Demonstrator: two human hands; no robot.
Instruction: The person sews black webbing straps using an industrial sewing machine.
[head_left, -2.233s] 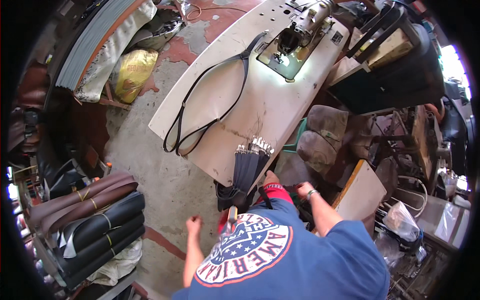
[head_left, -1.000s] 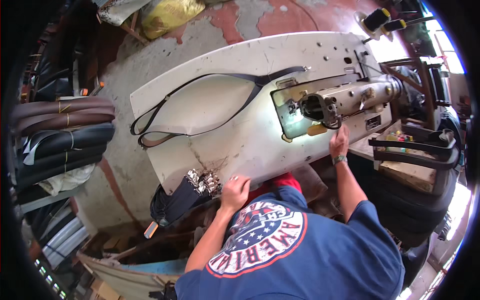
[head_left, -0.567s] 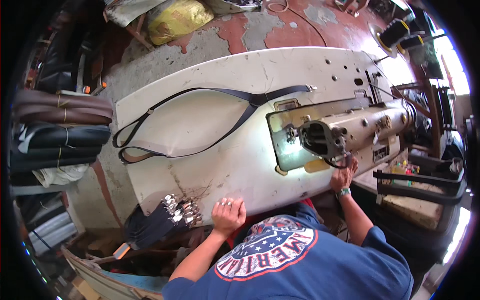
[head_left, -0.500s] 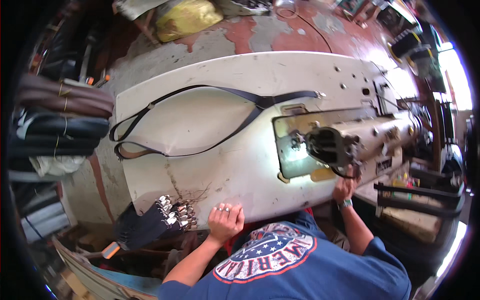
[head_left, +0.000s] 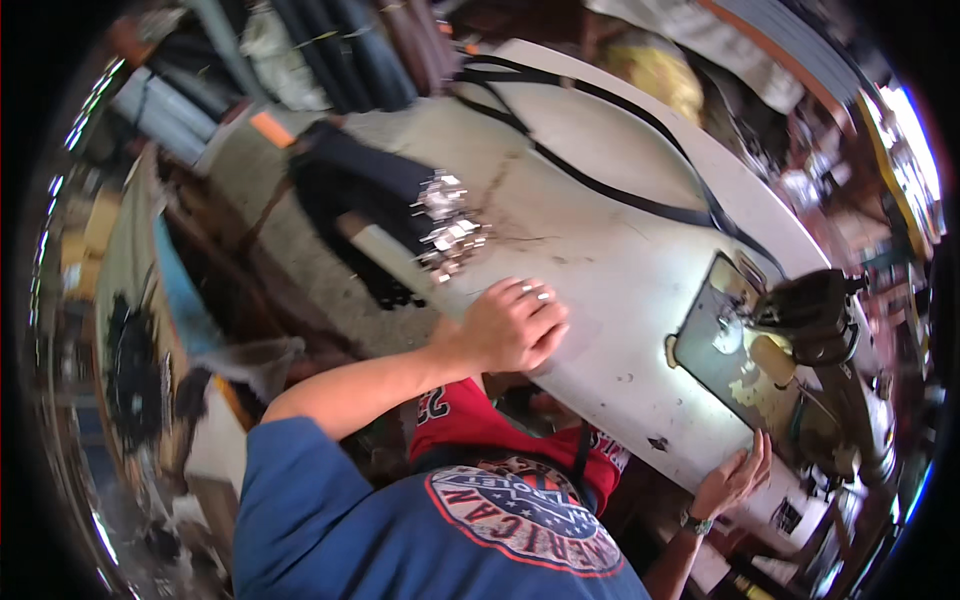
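My left hand (head_left: 515,325), with rings on it, rests with curled fingers on the near edge of the white sewing table (head_left: 600,325). My right hand (head_left: 738,475) touches that edge farther right, fingers fairly straight and holding nothing visible, below the sewing machine (head_left: 805,315) and its metal plate (head_left: 700,330). A long black strap (head_left: 620,200) lies looped across the tabletop. A bundle of dark straps with silver clips (head_left: 445,225) hangs over the table's left end.
Rolls of dark material (head_left: 345,50) are stacked beyond the table's left end. A yellow sack (head_left: 650,80) sits behind it. A board with a blue surface (head_left: 180,300) stands at the left. The picture is motion-blurred.
The view has swung sharply left, moving the table's contents across the picture. My right hand has come away from the machine's lever to the table edge; my left remains on the edge.
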